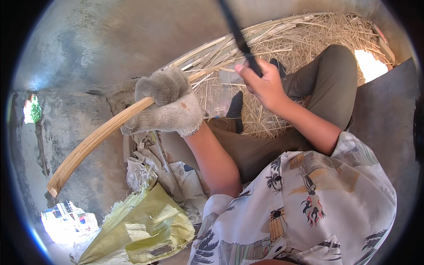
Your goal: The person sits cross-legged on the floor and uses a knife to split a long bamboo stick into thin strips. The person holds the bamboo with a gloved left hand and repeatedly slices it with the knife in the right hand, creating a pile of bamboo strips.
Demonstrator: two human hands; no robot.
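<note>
My left hand [172, 99], in a dirty knitted work glove, is closed round a pale wooden strip [95, 138] that looks like split bamboo. The strip's thick end juts out to the lower left with a slight bend, and its thinner part comes out past the fist to the upper right. Bare and raised, my right hand [268, 86] grips a long, narrow black tool [236, 32]. The tool points up and away, apart from the strip; motion blur and the picture's upper edge hide its kind.
Straw-like shavings [327, 37] and long split strips [212, 46] cover the floor ahead, round my bent legs and dark socks. A torn yellow-green sack [145, 225] and crumpled pale cloth [187, 176] lie at lower left. Stained grey walls [84, 128] stand close by.
</note>
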